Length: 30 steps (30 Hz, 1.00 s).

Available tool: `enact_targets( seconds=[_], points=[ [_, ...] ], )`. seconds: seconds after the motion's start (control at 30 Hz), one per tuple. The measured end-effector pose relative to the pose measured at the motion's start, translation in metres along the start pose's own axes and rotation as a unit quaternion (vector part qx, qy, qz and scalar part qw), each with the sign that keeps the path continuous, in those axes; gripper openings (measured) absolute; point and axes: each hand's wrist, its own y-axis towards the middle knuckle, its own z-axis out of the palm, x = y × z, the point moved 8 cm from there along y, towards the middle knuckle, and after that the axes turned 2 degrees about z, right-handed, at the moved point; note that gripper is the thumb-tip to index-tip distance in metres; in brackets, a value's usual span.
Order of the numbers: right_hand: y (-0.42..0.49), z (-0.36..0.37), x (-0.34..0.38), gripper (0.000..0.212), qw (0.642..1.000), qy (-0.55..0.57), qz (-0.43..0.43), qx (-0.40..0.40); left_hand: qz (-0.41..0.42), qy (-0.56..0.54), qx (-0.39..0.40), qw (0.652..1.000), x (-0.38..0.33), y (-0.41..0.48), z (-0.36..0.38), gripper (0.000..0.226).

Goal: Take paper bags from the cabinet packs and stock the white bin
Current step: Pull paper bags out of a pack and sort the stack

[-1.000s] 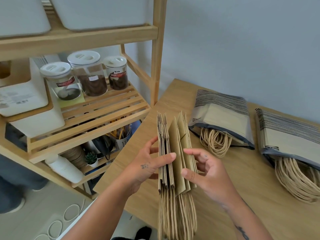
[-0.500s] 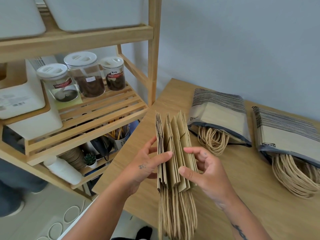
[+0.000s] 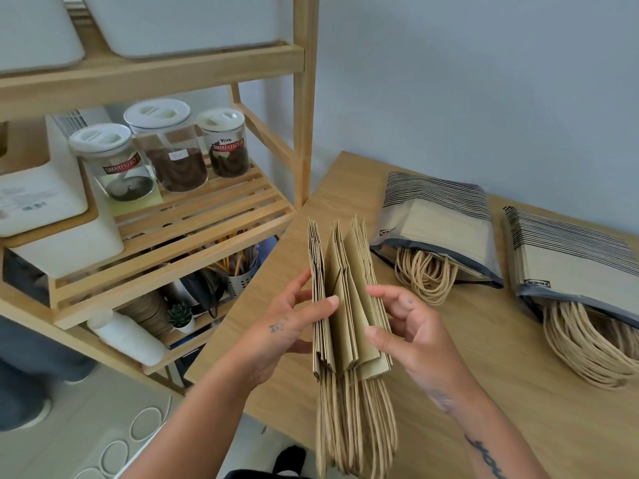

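Observation:
I hold a stack of folded brown paper bags [image 3: 345, 299] on edge above the wooden table [image 3: 466, 375], their cord handles hanging toward me. My left hand [image 3: 287, 326] grips the stack's left side, thumb over the front bags. My right hand [image 3: 404, 326] grips the right side, fingers parting the folds. Two striped packs lie on the table: one pack [image 3: 439, 226] in the middle, another pack [image 3: 570, 257] at the right, both with cord handles spilling from their open ends. White bins [image 3: 179, 25] sit on the top shelf of the wooden rack.
The wooden rack [image 3: 301, 108] stands left of the table. Its middle shelf holds three lidded jars [image 3: 169, 146] and a white appliance [image 3: 38, 188]. The lower shelf carries a white bottle [image 3: 128, 335], a small plant [image 3: 179, 316] and a utensil cup [image 3: 238, 274].
The bag stack has fanned a little wider between my hands, and my right fingers have shifted along the folds. The view has drifted slightly.

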Motion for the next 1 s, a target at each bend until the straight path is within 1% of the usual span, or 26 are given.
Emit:
enact_targets(
  seconds=[0.1,0.23,0.33,0.43,0.5,0.6,0.7,0.8,0.83,0.9,0.93,1.0],
  points=[
    [-0.002,0.002,0.007,0.055,0.999,-0.04,-0.026,0.018,-0.01,-0.007,0.009,1.0,0.002,0.0,-0.001,0.092],
    [-0.003,0.007,0.01,0.05,0.996,-0.075,-0.026,0.047,-0.019,-0.011,0.026,0.999,0.004,0.0,0.0,0.097],
    [-0.003,0.008,0.01,0.051,0.996,-0.081,-0.022,0.043,-0.017,-0.024,0.021,0.999,0.003,-0.001,0.001,0.09],
    [-0.005,0.007,0.008,0.054,0.995,-0.089,-0.016,0.036,-0.028,-0.03,0.022,0.999,0.006,0.0,0.0,0.091],
    [-0.005,0.004,0.006,0.049,0.995,-0.09,-0.007,0.032,-0.027,-0.029,0.027,0.999,0.006,0.0,0.0,0.088],
    [-0.005,0.004,0.005,0.042,0.998,-0.054,0.003,0.029,-0.02,-0.026,0.03,0.999,0.004,0.002,0.002,0.081],
    [-0.006,0.005,0.007,0.038,1.0,-0.025,-0.002,0.011,-0.023,-0.02,0.026,0.999,0.002,0.002,0.004,0.063],
    [-0.007,0.01,0.013,0.022,0.999,-0.018,-0.026,-0.013,-0.022,-0.037,0.036,0.998,0.0,0.001,0.005,0.052],
    [-0.008,0.01,0.013,0.022,0.999,-0.029,-0.031,-0.025,-0.019,-0.044,0.039,0.998,0.0,0.001,0.005,0.053],
    [-0.009,0.01,0.013,0.039,0.996,-0.062,-0.041,-0.046,-0.018,-0.057,0.041,0.997,-0.002,-0.001,0.006,0.062],
    [-0.009,0.01,0.012,0.043,0.995,-0.071,-0.043,-0.053,-0.018,-0.061,0.042,0.997,-0.002,-0.001,0.006,0.067],
    [-0.009,0.01,0.012,0.043,0.995,-0.072,-0.045,-0.053,-0.016,-0.061,0.051,0.997,-0.003,-0.001,0.007,0.073]
  ],
)
